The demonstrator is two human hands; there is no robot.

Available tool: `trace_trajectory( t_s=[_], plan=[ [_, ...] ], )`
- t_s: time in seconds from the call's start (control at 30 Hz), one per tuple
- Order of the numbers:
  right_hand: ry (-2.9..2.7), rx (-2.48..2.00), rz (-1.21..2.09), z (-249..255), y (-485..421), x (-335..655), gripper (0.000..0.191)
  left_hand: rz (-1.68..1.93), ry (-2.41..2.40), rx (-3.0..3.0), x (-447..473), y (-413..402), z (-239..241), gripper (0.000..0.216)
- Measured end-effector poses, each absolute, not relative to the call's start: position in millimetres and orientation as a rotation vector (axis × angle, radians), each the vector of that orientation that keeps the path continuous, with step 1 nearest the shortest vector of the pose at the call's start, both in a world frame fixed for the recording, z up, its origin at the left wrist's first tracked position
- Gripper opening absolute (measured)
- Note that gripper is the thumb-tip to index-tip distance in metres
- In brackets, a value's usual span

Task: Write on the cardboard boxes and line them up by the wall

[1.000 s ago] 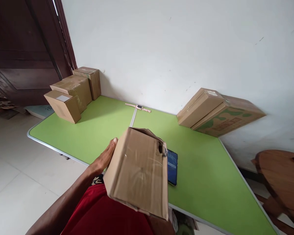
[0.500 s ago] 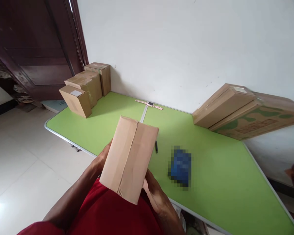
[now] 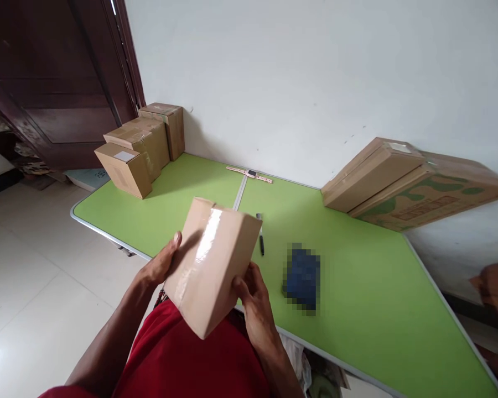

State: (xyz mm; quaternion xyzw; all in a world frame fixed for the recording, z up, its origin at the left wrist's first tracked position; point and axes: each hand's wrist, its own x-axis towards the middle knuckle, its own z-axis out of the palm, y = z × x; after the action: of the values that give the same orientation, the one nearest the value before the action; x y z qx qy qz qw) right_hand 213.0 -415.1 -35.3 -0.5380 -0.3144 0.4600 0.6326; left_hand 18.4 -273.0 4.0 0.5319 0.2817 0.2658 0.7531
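A cardboard box [image 3: 216, 254] is held up in front of me, above the near edge of the green table. Shiny clear tape runs along the seam of its tilted face. My left hand [image 3: 162, 262] presses against the box's left side, thumb up along the edge. On the right side, my right hand [image 3: 254, 304] grips the box with thumb and fingers bent around its lower edge. The box hides part of the fingers of both hands. A black marker pen [image 3: 261, 243] lies on the table just beyond the box. To its right is a blurred dark blue item [image 3: 302, 279].
The green table [image 3: 369, 298] stands against a white wall. Several cardboard boxes [image 3: 124, 171] line its far left end. Two larger cartons [image 3: 373, 177] lean against the wall at right. A watch with a pink strap [image 3: 252, 174] lies by the wall.
The box has been turned in my hands, so a face with shiny tape now shows. My right hand's fingers have come into sight, and more of the pen is visible.
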Motion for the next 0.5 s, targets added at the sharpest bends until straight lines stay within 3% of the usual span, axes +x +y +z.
trace_trajectory(
  t_s=[0.13,0.33,0.5],
  plan=[
    [-0.969,-1.444,0.670,-33,-419,212,0.076,0.575,0.569,1.129,5,-261,7,0.072],
    [-1.297,-1.580,-0.034,-31,-446,209,0.054,0.582,0.539,1.101,-5,-267,7,0.053],
    [-1.422,-1.564,-0.213,-28,-470,207,0.054,0.564,0.537,1.004,-1,-287,18,0.076]
  ],
)
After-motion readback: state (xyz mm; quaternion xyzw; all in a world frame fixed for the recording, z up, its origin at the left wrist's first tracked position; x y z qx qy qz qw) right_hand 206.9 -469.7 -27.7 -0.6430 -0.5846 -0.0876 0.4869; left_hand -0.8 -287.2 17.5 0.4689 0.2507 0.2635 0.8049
